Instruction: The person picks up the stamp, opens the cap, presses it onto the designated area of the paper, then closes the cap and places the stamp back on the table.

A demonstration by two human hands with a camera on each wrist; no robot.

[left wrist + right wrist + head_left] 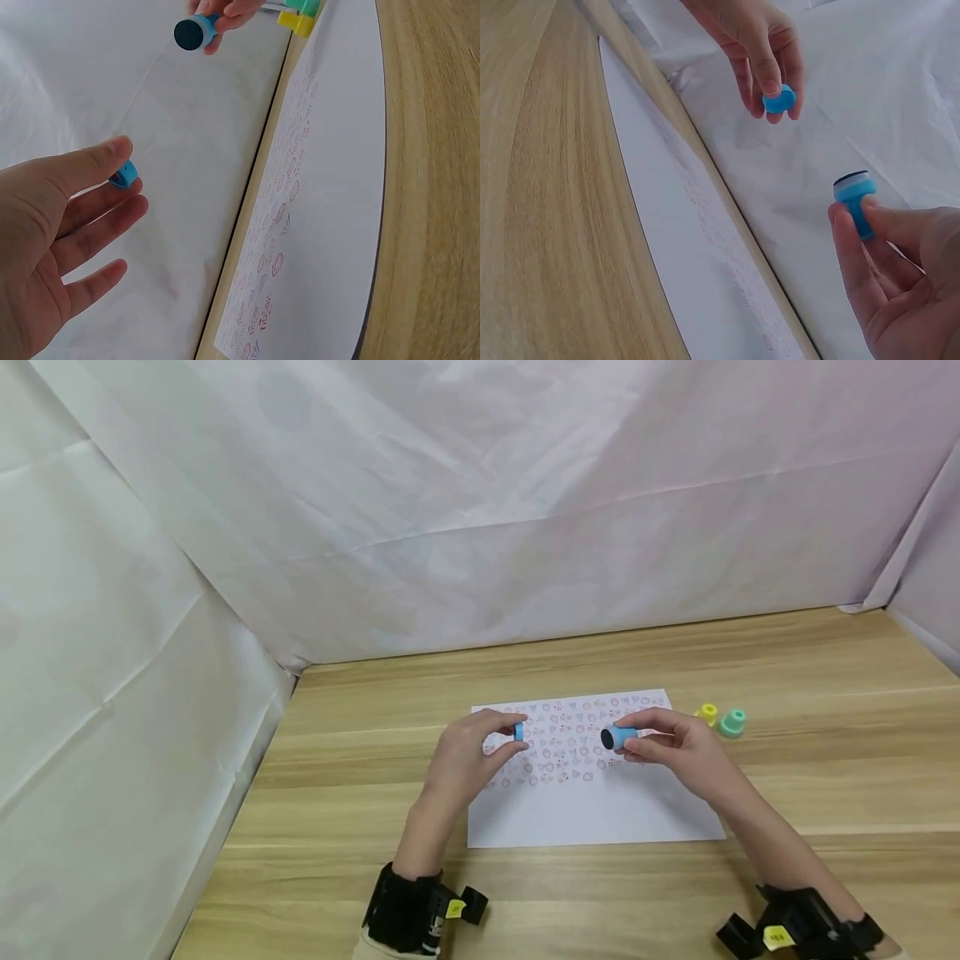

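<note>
My left hand [480,752] pinches a small blue cap [518,732] between thumb and fingers above a white sheet of paper [592,810] covered in small stamped marks. The cap [124,175] shows at my thumb tip in the left wrist view, and the same cap [779,99] in the right wrist view. My right hand [675,747] holds a blue stamp [618,738] sideways, its dark round face turned toward the left hand. The stamp [854,196] and the stamp [193,32] appear in both wrist views. The two hands are apart.
A yellow stamp [707,714] and a green stamp [732,722] stand on the wooden table [825,760] just right of the paper. White sheeting [450,510] closes the back and both sides. Black wrist cameras [420,914] sit on both forearms.
</note>
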